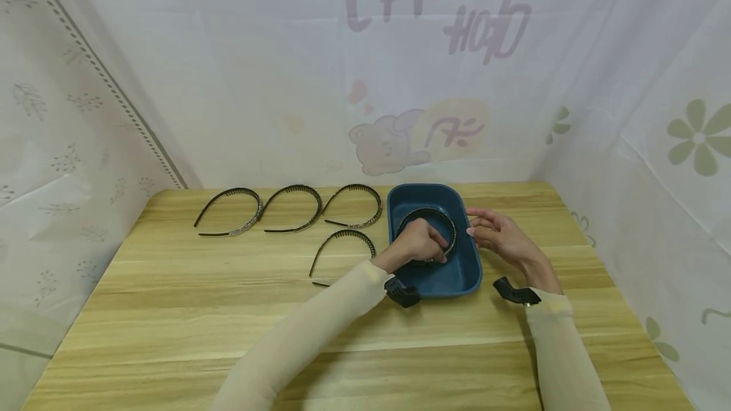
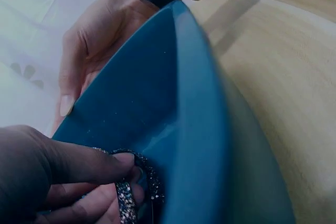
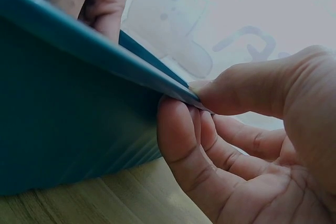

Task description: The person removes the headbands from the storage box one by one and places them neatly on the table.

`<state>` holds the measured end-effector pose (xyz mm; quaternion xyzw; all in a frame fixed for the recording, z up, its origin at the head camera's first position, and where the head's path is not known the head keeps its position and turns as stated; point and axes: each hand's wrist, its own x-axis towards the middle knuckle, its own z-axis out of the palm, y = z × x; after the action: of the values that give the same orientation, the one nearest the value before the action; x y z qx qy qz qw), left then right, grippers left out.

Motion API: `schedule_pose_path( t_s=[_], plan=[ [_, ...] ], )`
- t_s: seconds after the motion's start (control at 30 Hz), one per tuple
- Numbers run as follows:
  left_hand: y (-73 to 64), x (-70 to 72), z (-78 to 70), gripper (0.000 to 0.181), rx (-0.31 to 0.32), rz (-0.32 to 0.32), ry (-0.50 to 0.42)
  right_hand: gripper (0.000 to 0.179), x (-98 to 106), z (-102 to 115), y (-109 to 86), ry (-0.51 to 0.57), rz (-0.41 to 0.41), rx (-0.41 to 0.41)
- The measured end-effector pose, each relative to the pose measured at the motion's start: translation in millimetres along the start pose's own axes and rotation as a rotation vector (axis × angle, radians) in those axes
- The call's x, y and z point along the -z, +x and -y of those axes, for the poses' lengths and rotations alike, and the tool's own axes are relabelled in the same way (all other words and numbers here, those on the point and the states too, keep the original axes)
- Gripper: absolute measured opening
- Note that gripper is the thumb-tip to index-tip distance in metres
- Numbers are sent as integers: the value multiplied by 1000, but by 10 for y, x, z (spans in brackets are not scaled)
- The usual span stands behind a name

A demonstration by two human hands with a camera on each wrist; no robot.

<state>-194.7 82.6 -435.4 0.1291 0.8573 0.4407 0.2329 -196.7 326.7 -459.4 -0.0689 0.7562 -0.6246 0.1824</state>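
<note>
Inside a blue plastic bin, my left hand pinches a glittery headband between thumb and fingers. At least one more glittery headband lies close against it in the bin; how many are there I cannot tell. On the bin's right side, my right hand grips the rim. In the right wrist view its thumb presses on top of the rim, with the fingers curled underneath. Left of the bin, several black toothed headbands rest on the wooden table, the nearest one partly hidden by my left forearm.
Three headbands line the back of the table: a left one, a middle one and a right one. The wooden table meets a printed white curtain at its back. Black wrist devices sit on both sleeves.
</note>
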Motion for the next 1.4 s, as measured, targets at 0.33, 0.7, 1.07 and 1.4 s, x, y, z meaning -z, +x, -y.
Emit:
schedule_pose_path(
  t_s=[0.33, 0.7, 1.07, 1.4],
  plan=[
    [-101, 33, -37, 20, -110, -15, -57, 62, 6, 4, -15, 14, 4, 8],
    [-183, 57, -13, 16, -148, -28, -208, 62, 11, -8, -14, 11, 3, 9],
    [-214, 64, -11, 16, -222, -43, -206, 61, -1, -14, -1, 6, 2, 12],
    [-293, 141, 15, 17, -268, -34, -250, 58, -28, -20, 21, 14, 3, 20]
  ],
)
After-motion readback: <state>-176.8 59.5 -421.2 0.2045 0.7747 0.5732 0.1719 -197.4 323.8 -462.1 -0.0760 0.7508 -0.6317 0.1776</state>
